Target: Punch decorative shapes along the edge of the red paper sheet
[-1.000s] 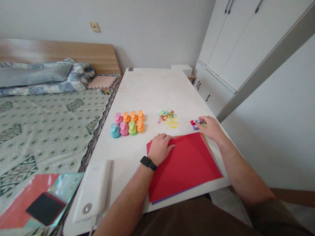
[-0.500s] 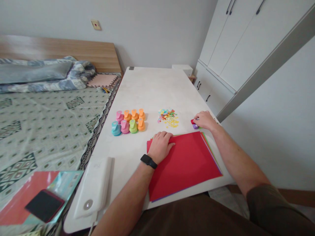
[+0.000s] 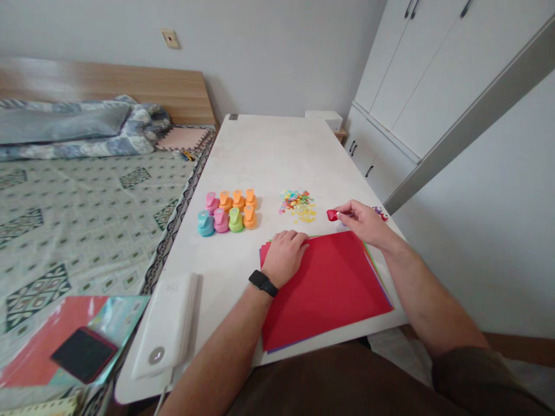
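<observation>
My left hand (image 3: 286, 258), with a black watch (image 3: 263, 282) on its wrist, lies on the upper left of a red paper sheet (image 3: 325, 289). Its fingers are loosely stretched, holding nothing. Under the red sheet, edges of other coloured sheets peep out. Beyond the stack's upper right corner, my right hand (image 3: 362, 219) grips a small red craft punch (image 3: 332, 215) between thumb and fingers. Part of the punch is covered by the fingers. Just behind this hand sit red, white and purple items (image 3: 380, 212), partly hidden; something purple also shows beneath it.
Two rows of coloured craft punches (image 3: 235, 219) stand left of centre. A loose pile of paper confetti (image 3: 299, 203) lies beyond the sheets. At the table's left edge is a white corded device (image 3: 167, 323). A phone (image 3: 84, 354) rests on a plastic packet on the bed.
My right hand has shifted a little to the left with the red punch, uncovering items behind it. My left hand stays on the paper.
</observation>
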